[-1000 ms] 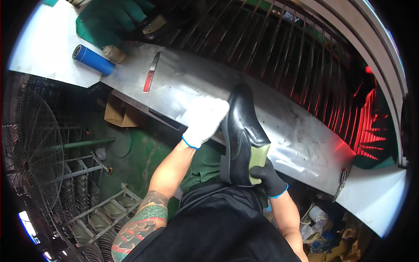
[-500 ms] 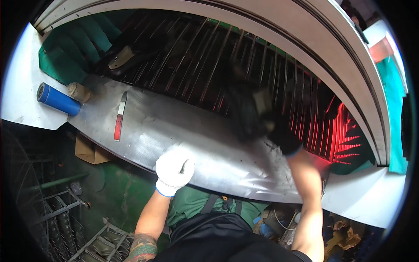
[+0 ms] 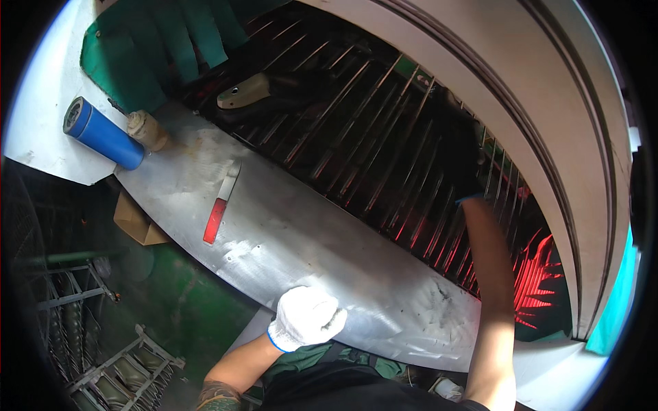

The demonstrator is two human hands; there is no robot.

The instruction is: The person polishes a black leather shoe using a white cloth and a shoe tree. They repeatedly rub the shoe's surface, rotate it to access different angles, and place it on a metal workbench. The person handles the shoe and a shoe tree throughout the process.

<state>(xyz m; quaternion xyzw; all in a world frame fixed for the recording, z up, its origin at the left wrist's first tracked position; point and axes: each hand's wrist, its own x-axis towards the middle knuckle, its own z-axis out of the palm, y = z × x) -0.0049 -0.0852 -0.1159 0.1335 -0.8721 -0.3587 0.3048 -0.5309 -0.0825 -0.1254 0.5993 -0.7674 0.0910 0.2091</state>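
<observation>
Head view: left hand (image 3: 306, 318) fisted on the metal sheet (image 3: 288, 240), right arm (image 3: 490, 274) reaching to one o'clock among rods (image 3: 356, 130), grip hidden.

Just one view here, a wide fisheye worn on the head, looking steeply down and slightly forward over a curved metal bench (image 3: 329, 253) that runs from the upper left to the lower right of the frame. It sits close: the wearer's own chest and forearms fill the bottom edge. Straight lines bow hard toward the rim, and black corners ring the picture. Upper centre looks into a dark rack of metal rods (image 3: 384, 130); lower left drops to the green floor (image 3: 185, 301).
</observation>
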